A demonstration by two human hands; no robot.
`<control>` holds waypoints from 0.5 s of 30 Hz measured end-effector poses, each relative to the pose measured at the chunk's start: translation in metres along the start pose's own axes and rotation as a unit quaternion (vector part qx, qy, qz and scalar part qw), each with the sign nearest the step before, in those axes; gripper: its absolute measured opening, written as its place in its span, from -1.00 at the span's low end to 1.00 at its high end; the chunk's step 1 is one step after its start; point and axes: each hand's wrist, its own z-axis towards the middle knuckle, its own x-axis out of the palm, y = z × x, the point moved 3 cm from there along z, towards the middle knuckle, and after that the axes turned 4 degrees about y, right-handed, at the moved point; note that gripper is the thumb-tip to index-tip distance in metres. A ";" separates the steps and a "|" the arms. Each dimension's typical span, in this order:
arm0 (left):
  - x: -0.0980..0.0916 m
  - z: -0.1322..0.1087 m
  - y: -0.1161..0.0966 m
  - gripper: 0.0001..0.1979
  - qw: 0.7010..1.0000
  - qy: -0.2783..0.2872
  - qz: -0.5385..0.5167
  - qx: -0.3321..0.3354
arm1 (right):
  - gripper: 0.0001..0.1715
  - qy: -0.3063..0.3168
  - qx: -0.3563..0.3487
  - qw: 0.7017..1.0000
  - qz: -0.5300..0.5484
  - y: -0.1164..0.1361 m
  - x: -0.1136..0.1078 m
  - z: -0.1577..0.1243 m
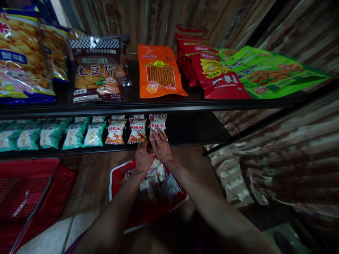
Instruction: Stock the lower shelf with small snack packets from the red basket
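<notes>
Both my hands reach to the front edge of the lower shelf (185, 143). My right hand (161, 145) rests its fingers on a small white-and-red snack packet (156, 123) at the right end of a row of like packets (137, 131). My left hand (143, 157) sits just beside it at the shelf edge, fingers curled under; what they hold, if anything, is hidden. Below my hands a red basket (119, 176) on the floor holds several more of the small packets (155, 178).
Teal snack packets (75, 135) fill the lower shelf's left. The upper shelf (169, 105) carries large bags: yellow (22, 56), dark (97, 72), orange (159, 70), red (217, 76), green (267, 70). Stacked red baskets (29, 197) stand at the lower left. Striped sheeting (286, 158) hangs at the right.
</notes>
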 end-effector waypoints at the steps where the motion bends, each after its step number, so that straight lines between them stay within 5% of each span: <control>1: -0.005 0.001 0.002 -0.69 1.000 -0.018 -0.002 -0.013 | -0.45 0.011 -0.004 1.000 0.009 0.007 0.006 0.002; 9: -0.020 0.011 0.025 -0.73 0.992 -0.053 -0.025 -0.114 | -0.49 0.032 0.060 0.996 0.054 0.010 0.051 0.028; 15: -0.019 0.017 0.030 -0.74 0.994 -0.025 -0.053 -0.096 | -0.50 0.042 0.060 0.995 0.063 0.006 0.061 0.036</control>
